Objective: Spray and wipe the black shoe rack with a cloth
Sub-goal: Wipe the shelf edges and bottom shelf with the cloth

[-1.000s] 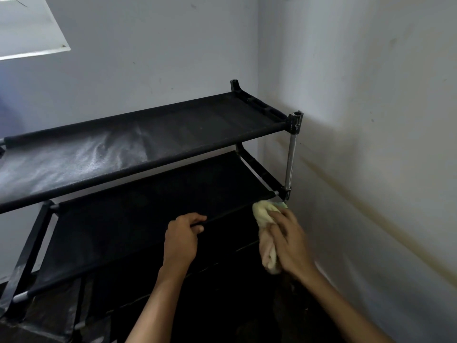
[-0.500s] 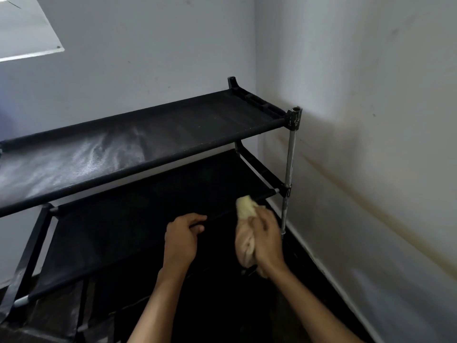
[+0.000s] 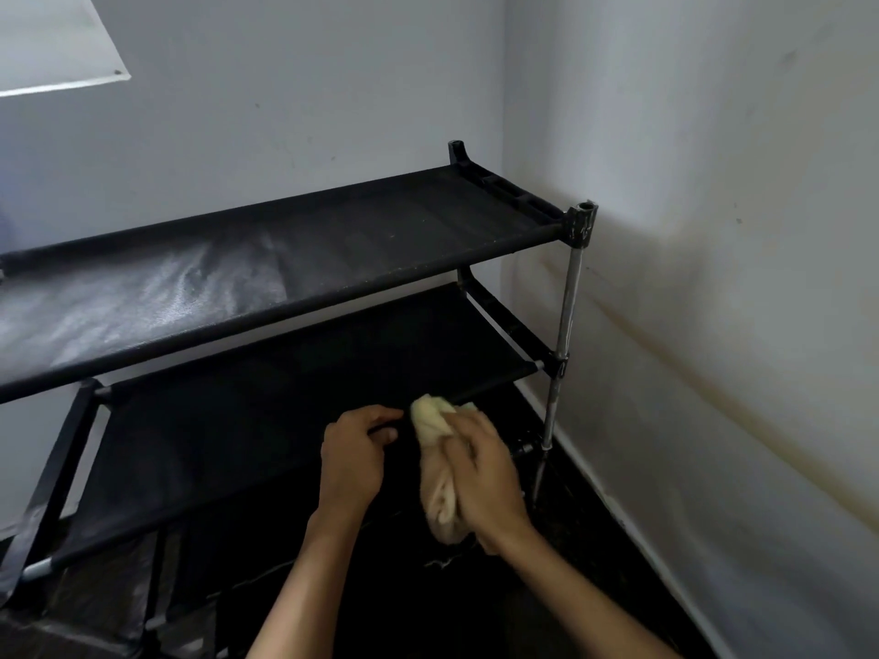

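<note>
Leftward along the front rail the bunched pale-yellow cotton cloth [image 3: 440, 468] has travelled since a second ago, when it sat at the right corner post; it now lies just beside our left hand [image 3: 353, 461]. Our right hand [image 3: 485, 487] grips the cloth, fingers curled round it, pressing its top end against the rail. Our left hand, unmoved, clasps the same rail, by our judgement to steady the black fabric-and-tube shoe rack [image 3: 295, 259]. Its top shelf shows a whitish film at left, apparently unwiped spray.

Home corner w/ shoe rack [image 3: 304, 259]
</note>
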Motion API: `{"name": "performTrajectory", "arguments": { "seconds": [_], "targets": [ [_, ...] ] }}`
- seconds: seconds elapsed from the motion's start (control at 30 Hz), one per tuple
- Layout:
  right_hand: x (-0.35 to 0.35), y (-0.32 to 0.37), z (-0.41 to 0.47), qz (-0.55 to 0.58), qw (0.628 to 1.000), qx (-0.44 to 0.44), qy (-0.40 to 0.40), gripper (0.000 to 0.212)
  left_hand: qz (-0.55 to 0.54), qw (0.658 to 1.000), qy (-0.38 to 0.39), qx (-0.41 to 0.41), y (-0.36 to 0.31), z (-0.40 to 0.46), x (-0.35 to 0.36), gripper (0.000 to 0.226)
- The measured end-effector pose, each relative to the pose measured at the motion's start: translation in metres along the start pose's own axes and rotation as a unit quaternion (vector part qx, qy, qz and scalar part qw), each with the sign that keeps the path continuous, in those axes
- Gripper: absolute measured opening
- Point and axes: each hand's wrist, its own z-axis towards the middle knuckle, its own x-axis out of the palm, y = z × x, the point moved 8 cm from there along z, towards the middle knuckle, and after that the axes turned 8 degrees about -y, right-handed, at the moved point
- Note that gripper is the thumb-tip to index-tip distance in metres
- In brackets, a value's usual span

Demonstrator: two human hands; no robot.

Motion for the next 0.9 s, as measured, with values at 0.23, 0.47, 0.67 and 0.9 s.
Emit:
{"name": "performTrajectory", "arguments": {
  "seconds": [0.23, 0.47, 0.67, 0.9],
  "targets": [
    [-0.066, -0.016, 0.044, -0.043, 0.982, 0.079, -0.165, 0.033, -0.003, 1.000, 0.018, -0.023, 0.006, 0.003, 0.005, 0.028],
    [0.035, 0.010, -0.021, 0.074, 0.991, 0.087, 0.067, 0.026, 0.060, 0.995, 0.054, 0.058, -0.005, -0.012, 0.002, 0.026],
    [0.021, -0.030, -0.037, 0.251, 0.880, 0.375, 0.147, 0.027, 0.105, 0.987, 0.101, 0.064, 0.005, -0.031, -0.020, 0.037],
    [0.032, -0.050, -0.092, 0.417, 0.752, 0.489, 0.149, 0.048, 0.156, 0.984, 0.073, -0.047, 0.066, -0.066, -0.110, 0.027]
  ]
}}
